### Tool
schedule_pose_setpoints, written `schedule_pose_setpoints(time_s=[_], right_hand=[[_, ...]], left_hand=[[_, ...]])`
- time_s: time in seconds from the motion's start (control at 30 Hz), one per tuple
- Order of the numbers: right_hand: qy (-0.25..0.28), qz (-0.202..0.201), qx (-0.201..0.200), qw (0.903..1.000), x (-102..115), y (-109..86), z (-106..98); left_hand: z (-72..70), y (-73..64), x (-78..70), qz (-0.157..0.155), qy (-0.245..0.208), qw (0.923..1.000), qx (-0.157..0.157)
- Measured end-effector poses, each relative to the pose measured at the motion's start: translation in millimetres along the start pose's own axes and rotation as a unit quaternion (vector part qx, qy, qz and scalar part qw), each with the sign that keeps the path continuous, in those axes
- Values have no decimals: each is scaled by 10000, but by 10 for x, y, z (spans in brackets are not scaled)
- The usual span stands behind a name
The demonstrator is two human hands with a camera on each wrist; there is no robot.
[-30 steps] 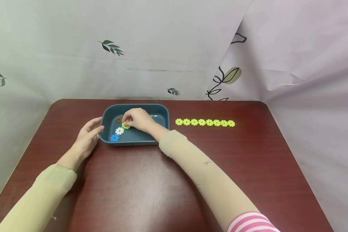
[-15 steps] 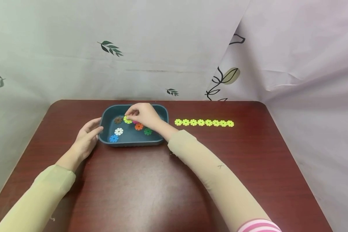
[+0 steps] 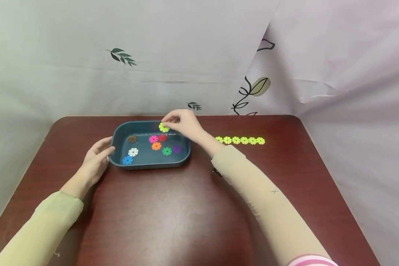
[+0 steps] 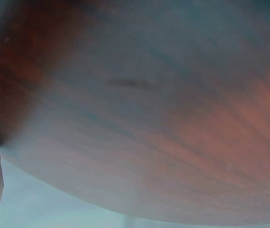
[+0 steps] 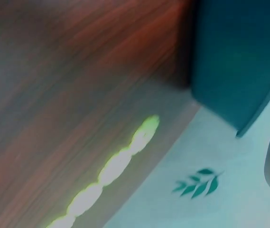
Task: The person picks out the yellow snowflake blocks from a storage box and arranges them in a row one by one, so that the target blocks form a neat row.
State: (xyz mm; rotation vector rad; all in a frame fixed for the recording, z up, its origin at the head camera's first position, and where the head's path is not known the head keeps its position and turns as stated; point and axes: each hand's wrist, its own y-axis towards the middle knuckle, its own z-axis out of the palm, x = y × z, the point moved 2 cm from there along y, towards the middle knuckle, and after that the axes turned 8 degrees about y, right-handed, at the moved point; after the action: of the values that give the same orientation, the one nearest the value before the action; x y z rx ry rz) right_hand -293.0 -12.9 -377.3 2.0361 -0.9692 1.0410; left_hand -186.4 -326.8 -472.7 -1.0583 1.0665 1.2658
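A dark teal plastic tray (image 3: pixel 149 166) stands on the table, with my left hand (image 3: pixel 94 160) holding its left end, thumb at the rim. Above the tray's back rim my right hand (image 3: pixel 186 125) pinches a yellow snowflake disc (image 3: pixel 164 127) between thumb and fingertips. Inside the tray lie several loose discs: brown (image 3: pixel 132 139), white (image 3: pixel 133 152), blue (image 3: pixel 128 160), pink (image 3: pixel 153 139), red (image 3: pixel 162 137), orange (image 3: pixel 156 146), green (image 3: pixel 167 151) and purple (image 3: pixel 177 149). To the right, several yellow discs form a straight row (image 3: pixel 236 140); my right wrist hides its left end.
The brown wooden table (image 3: pixel 159 214) reaches back to a pale curtain (image 3: pixel 159 55) printed with leaves. More curtain (image 3: pixel 359 111) hangs along the right side. In the right wrist view, the yellow row (image 5: pixel 116 166) runs toward the tray's outer wall (image 5: pixel 234 57).
My right hand has lifted the yellow disc from among the others and carried it right and back to the tray's far rim. My left hand keeps its hold on the tray.
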Motion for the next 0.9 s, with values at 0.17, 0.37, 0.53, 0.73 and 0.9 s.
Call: schedule_pose_setpoints(time_s=[0.17, 0.37, 0.53, 0.73, 0.9], right_hand=[[-17, 70, -297, 9995, -92, -71, -229], [78, 190, -508, 9985, -222, -161, -488], [33, 283, -629, 9976, -361, -254, -692], [-64, 443, -834, 9955, -530, -399, -918], [-100, 669, -1080, 9918, -683, -540, -1082]], left_hand=[[-5, 0, -14, 9, 0, 10000, 14], [-6, -10, -38, -1, -14, 10000, 7], [0, -18, -47, -37, -19, 10000, -33], [18, -29, -46, -76, -4, 10000, -39], [24, -24, -47, -57, -57, 9999, -83]])
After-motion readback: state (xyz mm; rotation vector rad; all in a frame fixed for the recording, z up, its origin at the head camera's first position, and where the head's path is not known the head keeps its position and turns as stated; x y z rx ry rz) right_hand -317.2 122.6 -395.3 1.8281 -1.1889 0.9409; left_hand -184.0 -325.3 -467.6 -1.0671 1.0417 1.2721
